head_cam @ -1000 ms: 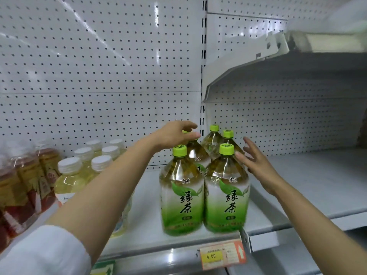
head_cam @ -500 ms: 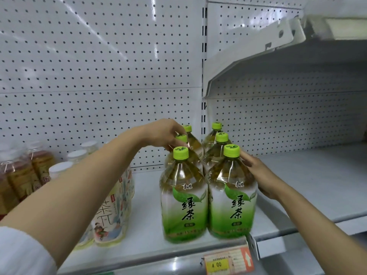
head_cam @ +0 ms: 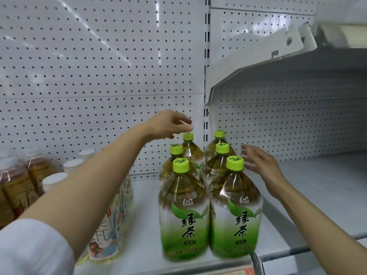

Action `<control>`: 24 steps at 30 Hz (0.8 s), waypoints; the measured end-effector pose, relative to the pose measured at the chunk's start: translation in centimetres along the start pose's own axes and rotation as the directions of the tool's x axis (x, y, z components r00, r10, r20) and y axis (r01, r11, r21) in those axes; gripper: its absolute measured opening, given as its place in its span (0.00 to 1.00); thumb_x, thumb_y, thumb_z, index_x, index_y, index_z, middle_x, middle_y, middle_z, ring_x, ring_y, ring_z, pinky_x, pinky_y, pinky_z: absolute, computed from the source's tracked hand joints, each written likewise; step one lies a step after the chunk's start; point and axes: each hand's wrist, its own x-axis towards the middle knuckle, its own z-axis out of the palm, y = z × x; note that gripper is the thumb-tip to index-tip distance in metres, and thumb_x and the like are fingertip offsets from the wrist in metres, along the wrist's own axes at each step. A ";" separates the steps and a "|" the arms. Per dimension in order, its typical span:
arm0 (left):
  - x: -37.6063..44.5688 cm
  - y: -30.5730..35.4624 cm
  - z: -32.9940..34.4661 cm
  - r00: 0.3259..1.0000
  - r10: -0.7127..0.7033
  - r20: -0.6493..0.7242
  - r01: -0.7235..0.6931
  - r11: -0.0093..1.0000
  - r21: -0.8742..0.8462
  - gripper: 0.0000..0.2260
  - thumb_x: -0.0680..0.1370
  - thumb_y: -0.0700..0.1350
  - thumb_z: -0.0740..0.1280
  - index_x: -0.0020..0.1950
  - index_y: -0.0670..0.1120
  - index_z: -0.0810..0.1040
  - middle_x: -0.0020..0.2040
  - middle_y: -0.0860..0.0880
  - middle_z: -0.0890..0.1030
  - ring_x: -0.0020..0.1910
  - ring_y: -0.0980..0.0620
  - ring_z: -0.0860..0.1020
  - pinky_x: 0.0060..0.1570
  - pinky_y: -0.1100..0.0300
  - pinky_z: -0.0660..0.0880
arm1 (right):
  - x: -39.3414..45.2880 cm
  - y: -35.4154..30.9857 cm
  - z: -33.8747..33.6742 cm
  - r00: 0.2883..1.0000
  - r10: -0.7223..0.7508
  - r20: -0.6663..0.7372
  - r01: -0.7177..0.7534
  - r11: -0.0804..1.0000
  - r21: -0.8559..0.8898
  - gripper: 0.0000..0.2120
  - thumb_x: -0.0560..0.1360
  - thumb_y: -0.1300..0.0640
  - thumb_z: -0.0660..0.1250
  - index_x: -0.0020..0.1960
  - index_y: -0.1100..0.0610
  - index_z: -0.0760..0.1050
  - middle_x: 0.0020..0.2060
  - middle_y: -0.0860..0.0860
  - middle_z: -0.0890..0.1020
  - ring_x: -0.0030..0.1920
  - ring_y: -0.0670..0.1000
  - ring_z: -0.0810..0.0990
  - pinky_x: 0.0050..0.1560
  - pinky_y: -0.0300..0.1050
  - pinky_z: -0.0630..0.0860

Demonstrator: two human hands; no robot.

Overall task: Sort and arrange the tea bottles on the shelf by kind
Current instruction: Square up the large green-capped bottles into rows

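Several large green tea bottles with lime caps stand in two rows on the white shelf (head_cam: 147, 197); the front left bottle (head_cam: 184, 221) and front right bottle (head_cam: 236, 217) face me. My left hand (head_cam: 168, 125) hovers just above the rear left bottle's cap (head_cam: 187, 136), fingers loosely curled, holding nothing. My right hand (head_cam: 260, 165) is spread open beside the right row, just clear of the middle right bottle (head_cam: 218, 165).
Pale yellow tea bottles with white caps (head_cam: 111, 221) stand left of the green group, partly behind my left forearm. Amber tea bottles (head_cam: 17, 187) sit at the far left. A pegboard wall backs the shelf, and an upper shelf bracket (head_cam: 258, 62) overhangs the right bay.
My left hand has lifted off the rear left bottle's neck and now hovers above it. My right hand has come off the right-side bottles and opened.
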 end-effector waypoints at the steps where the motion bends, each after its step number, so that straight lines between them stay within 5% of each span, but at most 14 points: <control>1: 0.9 -0.2 0.5 1.000 -0.030 -0.007 0.030 0.998 0.051 0.22 0.78 0.55 0.69 0.71 0.51 0.75 0.67 0.49 0.78 0.59 0.49 0.79 0.60 0.53 0.77 | 0.9 0.2 0.2 1.000 0.006 0.001 -0.006 1.000 -0.027 0.19 0.80 0.44 0.61 0.69 0.48 0.73 0.69 0.51 0.75 0.67 0.52 0.75 0.67 0.55 0.72; 4: 3.5 -1.4 2.5 0.985 -0.155 0.076 0.140 0.975 0.174 0.27 0.79 0.54 0.69 0.76 0.50 0.68 0.73 0.46 0.71 0.68 0.44 0.73 0.68 0.48 0.70 | 2.9 1.2 1.6 0.976 0.173 0.132 -0.177 0.984 0.021 0.32 0.76 0.33 0.59 0.76 0.45 0.64 0.75 0.49 0.67 0.73 0.56 0.67 0.73 0.61 0.64; 6: 4.4 -2.2 3.4 0.979 -0.181 0.098 0.163 0.972 0.166 0.27 0.78 0.52 0.70 0.75 0.48 0.69 0.72 0.44 0.73 0.68 0.44 0.73 0.68 0.49 0.70 | 3.6 1.9 2.4 0.946 0.248 0.209 -0.271 0.958 0.089 0.38 0.67 0.23 0.60 0.72 0.40 0.68 0.73 0.50 0.71 0.71 0.58 0.71 0.72 0.64 0.65; 10: 4.7 -3.0 3.7 0.982 -0.172 0.080 0.163 0.981 0.108 0.23 0.78 0.51 0.71 0.71 0.46 0.73 0.63 0.44 0.78 0.59 0.45 0.77 0.60 0.51 0.74 | 4.2 3.3 3.2 0.940 0.255 0.225 -0.296 0.939 0.173 0.33 0.62 0.21 0.64 0.60 0.38 0.80 0.62 0.50 0.82 0.64 0.58 0.78 0.69 0.64 0.69; 12: 4.7 -3.2 3.1 0.979 -0.178 0.095 0.163 0.976 0.147 0.23 0.77 0.53 0.72 0.70 0.47 0.74 0.61 0.44 0.79 0.58 0.45 0.77 0.57 0.52 0.74 | 3.4 2.1 3.5 0.944 0.250 0.214 -0.287 0.944 0.165 0.27 0.67 0.23 0.61 0.59 0.37 0.79 0.62 0.51 0.81 0.64 0.59 0.78 0.68 0.64 0.69; 15: 4.4 -3.6 2.3 0.972 -0.182 0.145 0.168 0.980 0.105 0.20 0.77 0.50 0.72 0.66 0.44 0.76 0.55 0.44 0.80 0.51 0.45 0.79 0.45 0.60 0.77 | 2.7 1.0 4.0 0.942 0.233 0.243 -0.280 0.942 0.183 0.19 0.79 0.36 0.52 0.57 0.40 0.77 0.62 0.51 0.79 0.60 0.52 0.78 0.60 0.52 0.75; 17: 4.0 -4.0 1.6 0.964 -0.187 0.186 0.176 0.981 0.075 0.15 0.78 0.47 0.71 0.62 0.43 0.76 0.50 0.45 0.79 0.43 0.50 0.78 0.36 0.65 0.76 | 2.1 0.4 4.6 0.946 0.210 0.248 -0.254 0.954 0.160 0.17 0.80 0.36 0.52 0.56 0.41 0.74 0.60 0.47 0.78 0.53 0.41 0.77 0.48 0.37 0.76; 20: 3.5 -4.5 0.9 0.957 -0.196 0.216 0.186 0.980 0.064 0.10 0.79 0.45 0.70 0.58 0.44 0.77 0.53 0.44 0.81 0.46 0.49 0.80 0.40 0.61 0.80 | 1.2 -0.5 5.1 0.947 0.161 0.277 -0.212 0.963 0.168 0.35 0.58 0.21 0.65 0.55 0.43 0.72 0.57 0.40 0.80 0.52 0.37 0.78 0.43 0.27 0.74; 22: 3.3 -4.8 0.7 0.955 -0.208 0.213 0.194 0.977 0.086 0.11 0.79 0.45 0.69 0.60 0.43 0.77 0.55 0.43 0.81 0.49 0.47 0.81 0.42 0.59 0.81 | 1.6 -0.3 5.4 0.954 0.173 0.244 -0.220 0.958 0.182 0.33 0.69 0.28 0.62 0.66 0.47 0.68 0.67 0.44 0.73 0.63 0.45 0.72 0.44 0.26 0.72; 24: 3.1 -4.9 0.6 0.952 -0.219 0.213 0.206 0.975 0.084 0.12 0.80 0.44 0.69 0.61 0.41 0.77 0.56 0.41 0.81 0.53 0.45 0.81 0.46 0.57 0.82 | 1.6 -0.6 5.6 0.955 0.198 0.221 -0.248 0.942 0.227 0.24 0.83 0.48 0.52 0.75 0.59 0.60 0.70 0.50 0.67 0.66 0.50 0.69 0.37 0.25 0.72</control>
